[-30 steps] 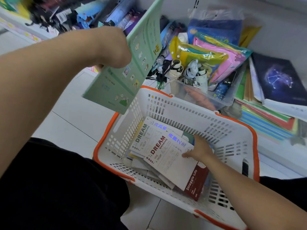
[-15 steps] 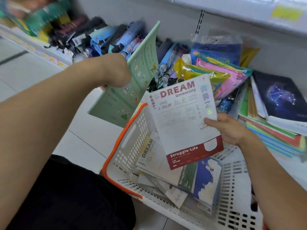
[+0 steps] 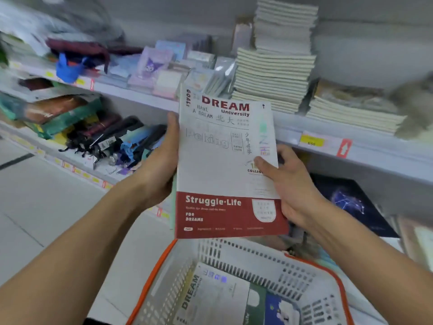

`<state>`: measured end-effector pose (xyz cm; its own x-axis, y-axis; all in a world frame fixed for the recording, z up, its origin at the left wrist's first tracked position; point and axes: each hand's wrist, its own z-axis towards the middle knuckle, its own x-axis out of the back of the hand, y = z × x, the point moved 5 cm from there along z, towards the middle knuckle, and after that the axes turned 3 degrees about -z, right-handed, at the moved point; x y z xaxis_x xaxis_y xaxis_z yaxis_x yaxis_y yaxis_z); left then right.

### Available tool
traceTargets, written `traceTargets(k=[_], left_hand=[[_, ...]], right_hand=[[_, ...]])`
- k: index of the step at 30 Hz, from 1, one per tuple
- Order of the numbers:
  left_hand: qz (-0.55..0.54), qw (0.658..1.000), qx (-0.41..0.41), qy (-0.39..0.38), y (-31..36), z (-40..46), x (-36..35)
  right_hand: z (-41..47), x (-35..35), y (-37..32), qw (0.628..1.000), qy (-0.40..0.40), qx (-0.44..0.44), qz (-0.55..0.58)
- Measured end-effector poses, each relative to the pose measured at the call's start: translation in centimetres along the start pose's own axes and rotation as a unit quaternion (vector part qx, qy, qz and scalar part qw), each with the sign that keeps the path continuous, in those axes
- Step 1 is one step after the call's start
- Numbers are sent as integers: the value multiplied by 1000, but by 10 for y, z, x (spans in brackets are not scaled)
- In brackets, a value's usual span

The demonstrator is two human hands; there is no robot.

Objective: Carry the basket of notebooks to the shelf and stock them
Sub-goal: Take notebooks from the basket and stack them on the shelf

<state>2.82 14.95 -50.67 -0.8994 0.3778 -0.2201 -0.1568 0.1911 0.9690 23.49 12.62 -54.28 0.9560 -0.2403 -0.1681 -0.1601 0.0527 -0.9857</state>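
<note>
I am stocking, midway through: both hands are holding up a white and red "DREAM University" notebook (image 3: 225, 165), upright, in front of the shelf (image 3: 351, 146). My left hand (image 3: 161, 165) is gripping its left edge, with a pale green notebook (image 3: 173, 202) edge showing just behind it. My right hand (image 3: 288, 184) is pinching the right edge, thumb on the cover. The white basket (image 3: 246, 256) with its orange rim is sitting directly below, more notebooks lying inside. Next, I judge, the held ones are needing a matching spot, perhaps near the cream notebook stacks (image 3: 274, 73) above, laid down flat.
</note>
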Motion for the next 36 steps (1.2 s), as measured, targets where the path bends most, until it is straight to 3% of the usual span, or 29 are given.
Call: traceTargets(k=[2, 5, 7, 9, 15, 18, 20, 24, 27, 33, 36], left_hand=[[-42, 999, -19, -6, 9, 1, -33], [96, 989, -110, 2, 26, 4, -86], [129, 977, -171, -2, 38, 21, -126], [110, 976, -187, 19, 50, 46, -149], [36, 994, -81, 66, 58, 155, -232], [59, 996, -25, 57, 49, 194, -241], [126, 991, -14, 34, 42, 204, -238], [274, 959, -63, -38, 35, 204, -239], [365, 923, -123, 13, 40, 213, -231], [571, 767, -256, 145, 51, 232, -222], [560, 776, -258, 134, 46, 238, -228]], right_hand=[[0, 27, -47, 997, 50, 60, -3], [1, 76, -110, 982, 114, 147, 40], [3, 116, -138, 972, 136, 192, 15], [10, 139, -147, 977, 120, 173, -38], [24, 195, -171, 991, 33, 112, -71], [41, 210, -156, 989, 86, 99, -62], [56, 223, -140, 979, 143, 71, -127], [75, 239, -129, 938, 197, 54, -281], [83, 243, -127, 899, 232, 79, -364], [88, 241, -120, 849, 289, 111, -428], [88, 246, -122, 813, 321, 107, -473]])
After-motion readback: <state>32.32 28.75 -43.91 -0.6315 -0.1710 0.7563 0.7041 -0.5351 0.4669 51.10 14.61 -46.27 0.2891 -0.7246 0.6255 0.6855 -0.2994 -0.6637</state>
